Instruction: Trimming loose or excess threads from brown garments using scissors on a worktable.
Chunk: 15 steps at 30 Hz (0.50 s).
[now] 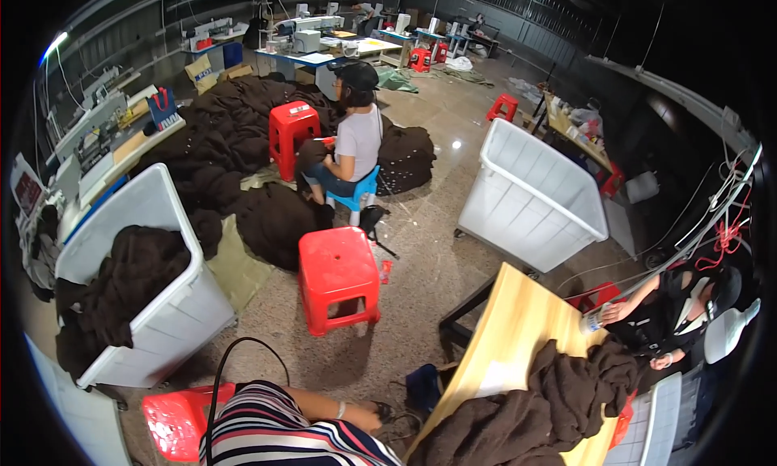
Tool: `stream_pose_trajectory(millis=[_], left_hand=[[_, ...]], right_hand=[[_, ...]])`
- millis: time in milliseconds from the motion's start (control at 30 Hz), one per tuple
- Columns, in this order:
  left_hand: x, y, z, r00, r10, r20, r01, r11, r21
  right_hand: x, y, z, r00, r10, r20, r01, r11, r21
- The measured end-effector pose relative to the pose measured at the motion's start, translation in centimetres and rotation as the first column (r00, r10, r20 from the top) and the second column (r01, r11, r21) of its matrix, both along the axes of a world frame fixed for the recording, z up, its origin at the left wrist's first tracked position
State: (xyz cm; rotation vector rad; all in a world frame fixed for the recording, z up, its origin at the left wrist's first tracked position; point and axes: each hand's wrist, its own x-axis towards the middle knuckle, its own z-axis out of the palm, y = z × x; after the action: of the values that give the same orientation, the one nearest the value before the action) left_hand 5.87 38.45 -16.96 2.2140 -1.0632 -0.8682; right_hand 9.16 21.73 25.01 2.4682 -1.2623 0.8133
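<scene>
Neither of my hands can be made out. My striped clothing [299, 434] fills the bottom edge, and from it a bare limb [312, 405] with a pale band stretches right to a dark sandal [396, 424]; it looks like a leg and foot. To the right, a crumpled dark brown knit cloth [518, 417] lies over the near part of a light wooden table [502, 320]. Beside my clothing on the left is a red plastic stool [174, 421].
Ahead stands another red stool [338, 259]. A white bin [150, 357] holds brown cloth; a second white bin [526, 215] stands right. One person [356, 138] sits by brown heaps [243, 118]. Across the table, another person's hand [619, 310] grips a clear container [592, 320].
</scene>
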Motion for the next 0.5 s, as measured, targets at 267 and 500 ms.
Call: stream_pose_trajectory(millis=[267,500], left_hand=[[15.5,11.1,36.4,0.436,0.789,-0.432,-0.515,-0.174,-0.839],[16.2,11.9,45.3,0.58,0.663,-0.473,-0.387,-0.287,-0.876]], right_hand=[[-4.2,-1.9,-9.0,0.966,0.228,-0.125,-0.189,0.945,0.267],[-7.1,-7.7,-14.9,0.894,0.424,-0.143,-0.341,0.852,0.397]])
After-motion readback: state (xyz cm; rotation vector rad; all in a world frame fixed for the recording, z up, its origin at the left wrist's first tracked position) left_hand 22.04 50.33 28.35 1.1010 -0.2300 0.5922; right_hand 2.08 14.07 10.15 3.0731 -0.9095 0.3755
